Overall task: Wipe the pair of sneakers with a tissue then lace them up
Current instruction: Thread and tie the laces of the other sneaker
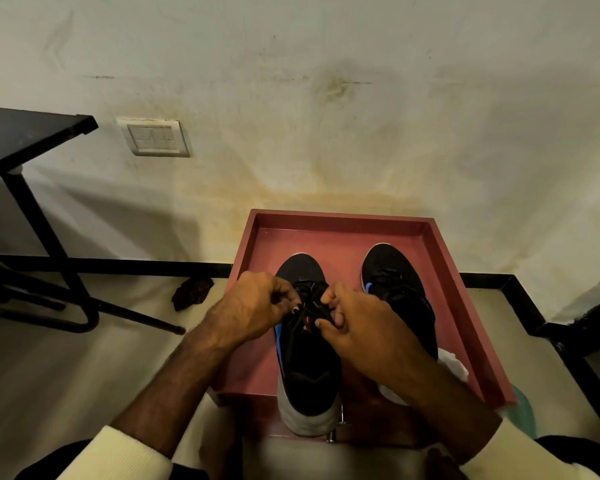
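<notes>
Pinching the black laces [308, 302] with both hands: left hand [257, 301] curled tight on one strand, right hand [359, 329] nipping another between thumb and forefinger. Held over the tongue of the near sneaker [309, 362], black with a blue stripe, heel jutting past the front rim of a red tray [329, 219]. Just right of it in the tray, the second sneaker [394, 268]. By the right wrist, a white tissue [455, 366] against the tray's right side. Beyond, a stained wall [361, 98] with a switch plate [156, 136]; far left, a dark table [25, 133].
</notes>
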